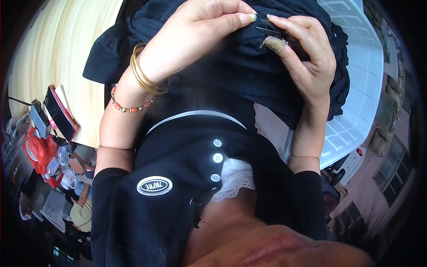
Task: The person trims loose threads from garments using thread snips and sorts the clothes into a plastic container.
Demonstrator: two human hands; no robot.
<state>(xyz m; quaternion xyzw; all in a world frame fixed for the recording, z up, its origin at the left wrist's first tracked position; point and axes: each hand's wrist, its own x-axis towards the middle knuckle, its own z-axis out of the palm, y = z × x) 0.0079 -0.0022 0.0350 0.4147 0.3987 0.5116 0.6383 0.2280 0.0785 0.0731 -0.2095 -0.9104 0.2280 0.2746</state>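
Black fabric (pixel 109 55), bunched up, lies across my lap and over the far side of the view. My left hand (pixel 202 31), with gold bangles and a beaded bracelet at the wrist, pinches an edge of this cloth between thumb and fingertips. Close by on the right, my right hand (pixel 307 49) is closed around small dark-bladed thread snips (pixel 268 32). Their pointed blades face the left fingertips, right at the cloth. The right thumb wears a tan covering. Most of the snips' body is hidden by the fingers.
At the right stands a white plastic basket (pixel 360 95), with the cloth against its edge. A light wooden tabletop (pixel 84 53) is on the left, with a dark phone-like item (pixel 61 113) near its edge. Beyond lie a red bag (pixel 39 149) and another person's arm (pixel 83 195).
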